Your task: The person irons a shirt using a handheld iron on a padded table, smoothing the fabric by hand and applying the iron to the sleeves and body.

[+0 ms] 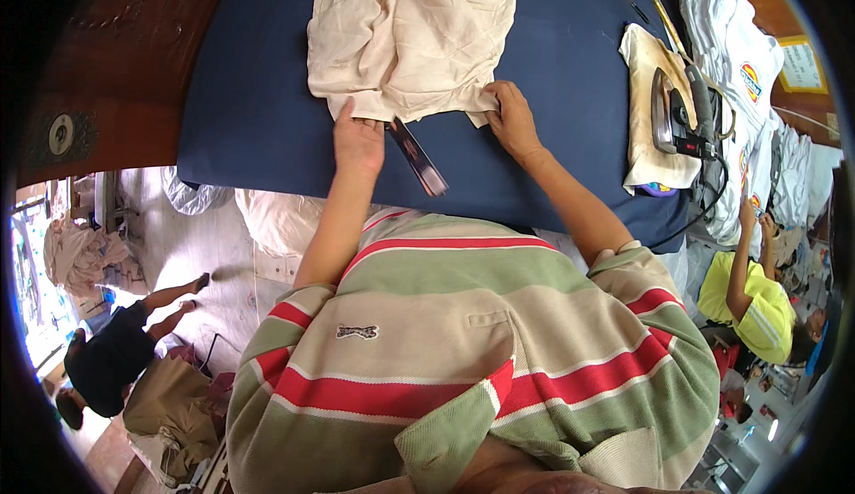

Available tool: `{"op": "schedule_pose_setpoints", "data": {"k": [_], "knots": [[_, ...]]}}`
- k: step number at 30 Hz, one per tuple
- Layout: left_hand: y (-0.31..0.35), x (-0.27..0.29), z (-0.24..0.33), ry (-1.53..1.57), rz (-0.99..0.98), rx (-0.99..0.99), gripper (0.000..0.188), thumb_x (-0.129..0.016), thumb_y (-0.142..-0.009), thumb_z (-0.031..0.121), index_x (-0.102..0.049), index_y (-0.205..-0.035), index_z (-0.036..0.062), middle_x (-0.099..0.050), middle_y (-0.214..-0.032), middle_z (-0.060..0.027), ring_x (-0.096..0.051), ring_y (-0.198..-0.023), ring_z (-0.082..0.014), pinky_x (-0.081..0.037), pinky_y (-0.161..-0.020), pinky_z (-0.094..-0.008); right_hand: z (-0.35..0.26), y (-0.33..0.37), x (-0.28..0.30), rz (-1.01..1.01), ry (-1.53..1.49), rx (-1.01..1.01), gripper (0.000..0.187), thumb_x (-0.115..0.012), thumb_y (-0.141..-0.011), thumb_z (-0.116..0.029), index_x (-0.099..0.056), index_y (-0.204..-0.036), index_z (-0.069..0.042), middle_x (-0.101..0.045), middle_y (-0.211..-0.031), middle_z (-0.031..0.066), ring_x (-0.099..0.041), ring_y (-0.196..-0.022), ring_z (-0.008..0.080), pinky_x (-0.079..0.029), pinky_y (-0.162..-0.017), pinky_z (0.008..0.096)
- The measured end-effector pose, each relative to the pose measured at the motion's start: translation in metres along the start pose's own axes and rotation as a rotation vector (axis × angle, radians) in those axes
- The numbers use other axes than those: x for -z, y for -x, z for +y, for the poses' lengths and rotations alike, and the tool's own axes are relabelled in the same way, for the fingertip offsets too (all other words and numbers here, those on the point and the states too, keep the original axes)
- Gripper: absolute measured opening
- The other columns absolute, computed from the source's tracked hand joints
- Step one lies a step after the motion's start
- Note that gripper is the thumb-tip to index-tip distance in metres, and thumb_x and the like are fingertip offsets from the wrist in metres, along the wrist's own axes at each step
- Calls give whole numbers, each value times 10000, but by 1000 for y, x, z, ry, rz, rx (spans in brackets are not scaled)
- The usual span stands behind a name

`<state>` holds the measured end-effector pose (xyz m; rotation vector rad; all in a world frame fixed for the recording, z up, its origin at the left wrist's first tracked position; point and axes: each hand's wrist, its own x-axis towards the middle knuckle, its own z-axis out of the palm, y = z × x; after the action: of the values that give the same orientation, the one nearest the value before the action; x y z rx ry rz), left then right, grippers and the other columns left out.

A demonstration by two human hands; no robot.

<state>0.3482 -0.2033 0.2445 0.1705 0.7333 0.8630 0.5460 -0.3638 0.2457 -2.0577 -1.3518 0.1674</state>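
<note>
A wrinkled cream garment (414,31) lies on the dark blue padded table (258,57), its banded lower edge toward me. My left hand (359,144) is closed on the left corner of that edge, palm up with the thumb on top. At the opposite corner, my right hand (514,120) pinches the edge between thumb and fingers. Between my hands a narrow, dark, shiny flat strip (419,160) sticks out from beneath the edge toward me; its kind I cannot make out. Both forearms reach across the table's front edge.
An iron (681,115) rests on a scorched cream pad (643,160) at the right, its cord hanging down. White printed shirts (726,40) are piled beyond it. A wooden panel (107,75) borders the left side. Other people are at lower left and right, one in a yellow shirt (753,302).
</note>
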Motion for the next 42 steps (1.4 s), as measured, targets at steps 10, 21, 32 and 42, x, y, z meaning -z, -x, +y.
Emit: {"op": "schedule_pose_setpoints", "data": {"k": [10,21,32,42], "knots": [[53,10,-29,-1020,233,-695,365,-594,-848,185,-502,-1160,20,-502,-1194,-117,-482,-1125,-224,-370,-947,-379,2,18,-2,37,203,-154,393,-720,-708,-339,-571,-984,-101,-551,-943,40,-505,-902,241,-343,-831,406],[97,28,20,-2242,-430,-1024,344,-608,-786,341,-625,-1015,85,-581,-1134,-48,-518,-1105,-223,-315,-950,-445,-3,21,2,33,208,-142,339,-720,-713,-326,-585,-932,-106,-552,-969,32,-503,-930,234,-338,-837,398],[24,-43,-61,-430,269,303,420,-509,-905,358,-475,-1197,58,-569,-1176,-51,-527,-1112,-188,-352,-909,-292,-8,20,2,55,197,-131,378,-720,-715,-372,-564,-912,-90,-540,-940,42,-500,-925,237,-337,-821,398],[18,-22,-29,69,98,-17,335,-326,-988,349,-467,-1148,90,-530,-1177,-39,-506,-1033,-187,-397,-882,-343,-13,6,-9,7,92,-86,121,-620,-756,-109,-547,-853,-115,-546,-855,57,-530,-848,265,-367,-778,397]]}}
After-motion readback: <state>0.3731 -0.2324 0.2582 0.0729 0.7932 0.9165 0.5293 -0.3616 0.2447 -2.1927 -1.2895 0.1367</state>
